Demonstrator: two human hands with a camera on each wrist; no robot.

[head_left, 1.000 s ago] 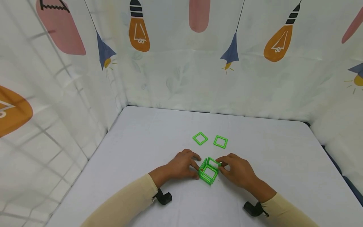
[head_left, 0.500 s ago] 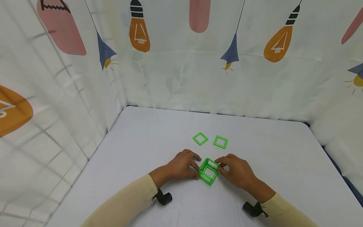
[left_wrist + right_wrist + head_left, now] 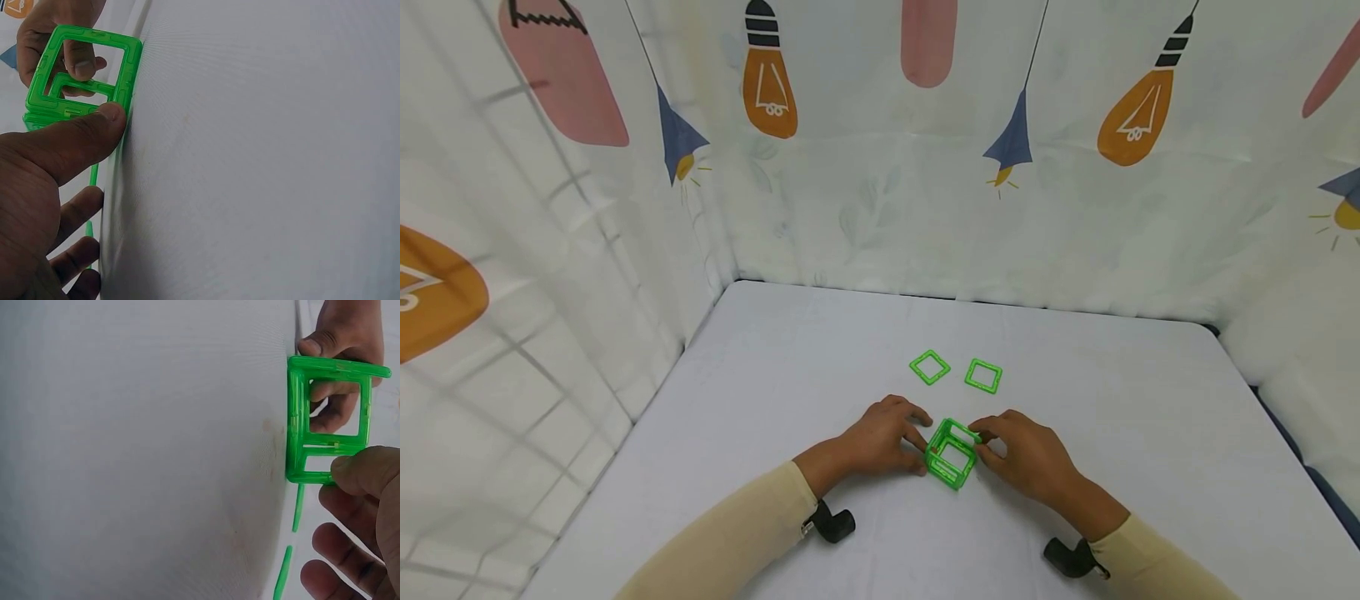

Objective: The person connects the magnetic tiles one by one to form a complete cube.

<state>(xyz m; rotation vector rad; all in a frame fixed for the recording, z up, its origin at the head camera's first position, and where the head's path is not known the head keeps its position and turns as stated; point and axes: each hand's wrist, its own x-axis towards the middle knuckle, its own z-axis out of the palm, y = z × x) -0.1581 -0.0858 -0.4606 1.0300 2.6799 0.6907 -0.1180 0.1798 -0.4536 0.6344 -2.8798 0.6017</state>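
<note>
A small open-topped cube of green square frame tiles (image 3: pixel 951 454) stands on the white table (image 3: pixel 1150 433), between both hands. My left hand (image 3: pixel 916 442) holds its left side, and in the left wrist view the thumb (image 3: pixel 94 134) presses against the cube (image 3: pixel 81 69). On the other side my right hand (image 3: pixel 981 439) pinches the top of the right wall. The right wrist view shows that thumb (image 3: pixel 362 472) on the cube (image 3: pixel 325 419), with the left hand's fingers behind it. Two loose green square tiles (image 3: pixel 929 367) (image 3: pixel 983 375) lie flat just beyond the cube.
Printed cloth walls (image 3: pixel 880 167) with bulb shapes close in the table at the back and on both sides. Black wrist-camera mounts (image 3: pixel 833 525) (image 3: pixel 1066 557) sit under the cream sleeves, close to the tabletop.
The right hand has eased the cube's right wall tile inward, so the cube looks squarer. The left hand and the two loose tiles have stayed put.
</note>
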